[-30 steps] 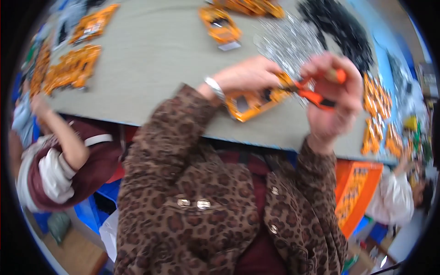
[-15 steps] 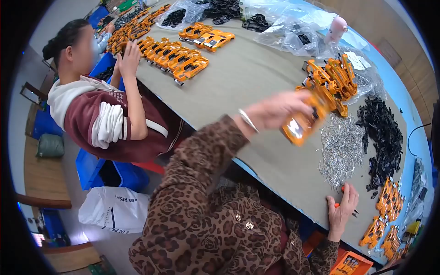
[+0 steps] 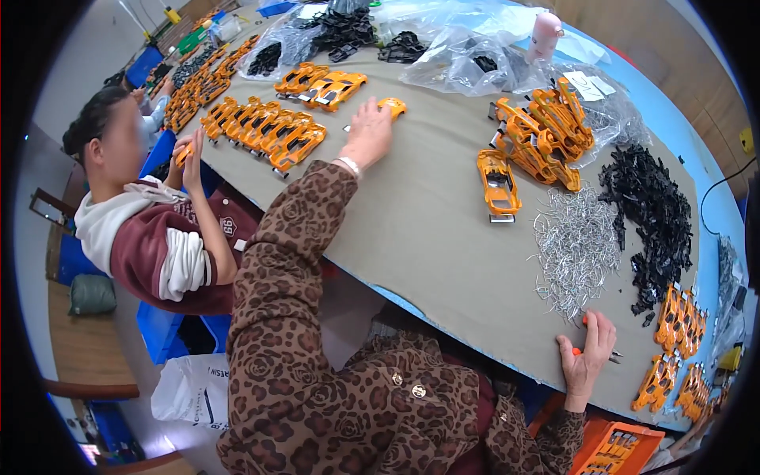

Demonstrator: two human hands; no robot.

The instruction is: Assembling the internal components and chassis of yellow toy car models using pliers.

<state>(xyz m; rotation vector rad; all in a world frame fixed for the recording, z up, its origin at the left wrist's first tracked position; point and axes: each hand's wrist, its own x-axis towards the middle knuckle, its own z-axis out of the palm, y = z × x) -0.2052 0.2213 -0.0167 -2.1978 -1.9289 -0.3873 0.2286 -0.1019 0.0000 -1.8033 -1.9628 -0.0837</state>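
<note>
My left hand [image 3: 370,136] reaches far across the table, its fingers bent over an orange toy car body [image 3: 393,107] beside the far group of car bodies [image 3: 336,89]. The fingers partly hide that body. Alone in front of the heaped car bodies [image 3: 546,131] lies another orange car body [image 3: 499,184], with a silvery piece at its near end. Near the front edge my right hand [image 3: 588,352] is closed over small pliers [image 3: 616,356]. Orange handle parts show between its fingers, and the dark jaws stick out to the right.
Silvery bent wire pieces [image 3: 576,249] lie beyond my right hand, next to black plastic parts [image 3: 653,229]. A row of car bodies [image 3: 265,134] stands left, near a seated co-worker [image 3: 158,214]. Clear plastic bags [image 3: 467,67] and a pink bottle [image 3: 545,36] stand at the back.
My left hand has swung far and left, from beside the heap to the far group. A car body now shows alone by the heap. My right hand stays in place with the pliers.
</note>
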